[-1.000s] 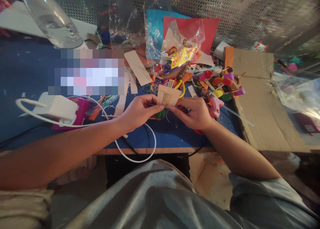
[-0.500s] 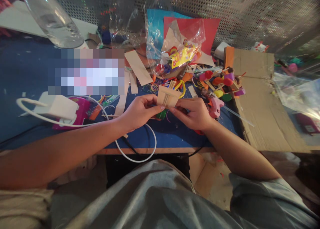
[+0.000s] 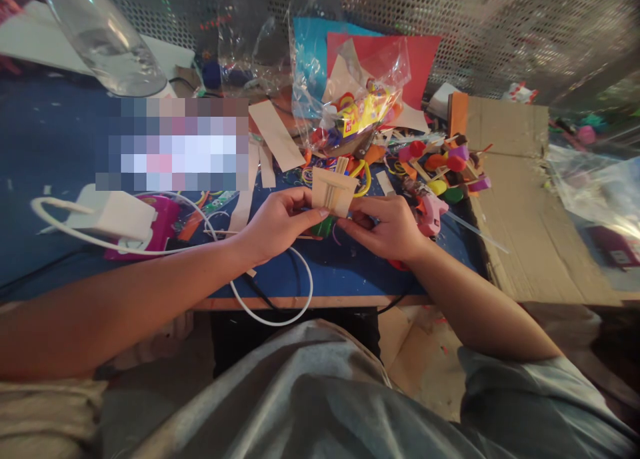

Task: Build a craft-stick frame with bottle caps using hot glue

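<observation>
Basically tan card (image 3: 343,196), sticks attached (image 3: 331,193).

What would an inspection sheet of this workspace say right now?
Surface: blue table, littered with small scraps.
Job's things: card piece with thin sticks.
Clutter: clear bag, red paper, cardboard, bottle.
Grippers: bare hands; left hand pinches the card piece, right hand at its right edge, grip unclear.
Cables: white cable loops past the table edge.
Surroundings: perforated sheet behind.
</observation>
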### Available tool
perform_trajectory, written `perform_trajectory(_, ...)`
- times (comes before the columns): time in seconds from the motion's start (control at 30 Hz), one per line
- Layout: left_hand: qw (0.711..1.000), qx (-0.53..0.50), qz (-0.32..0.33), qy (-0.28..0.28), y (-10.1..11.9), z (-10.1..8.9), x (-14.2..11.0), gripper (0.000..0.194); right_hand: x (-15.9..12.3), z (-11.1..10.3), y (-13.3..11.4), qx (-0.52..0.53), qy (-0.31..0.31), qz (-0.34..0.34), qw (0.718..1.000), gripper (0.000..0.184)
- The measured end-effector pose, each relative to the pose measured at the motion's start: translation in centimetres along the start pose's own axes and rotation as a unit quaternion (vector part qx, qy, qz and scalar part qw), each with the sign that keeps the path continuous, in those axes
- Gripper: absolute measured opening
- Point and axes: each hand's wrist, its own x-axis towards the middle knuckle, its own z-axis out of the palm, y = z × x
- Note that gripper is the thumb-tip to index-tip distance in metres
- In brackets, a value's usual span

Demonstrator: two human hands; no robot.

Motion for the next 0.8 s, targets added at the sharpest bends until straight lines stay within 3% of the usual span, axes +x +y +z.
perform_trajectory(0.23,1.000,0.003,0.022,0.004,-0.3,0.0,0.1,0.043,-0.1,0.2,0.2,0.008,0.020,-0.003,1.000,0.013)
perform_trajectory(0.47,0.979,0.112,0.168,0.009,-0.1,-0.1,-0.7,0.031,0.1,0.1,-0.2,0.033,0.046,-0.014,0.998,0.007)
perform_trajectory(0.63,0.950,0.161,0.267,-0.020,0.4,0.0,-1.4,0.020,0.1,0.0,-0.2,0.080,0.052,-0.061,0.994,0.027)
perform_trajectory(0.8,0.941,0.189,0.279,-0.021,0.7,0.1,-1.6,0.020,0.1,-0.3,-0.2,0.093,0.047,-0.069,0.992,0.027)
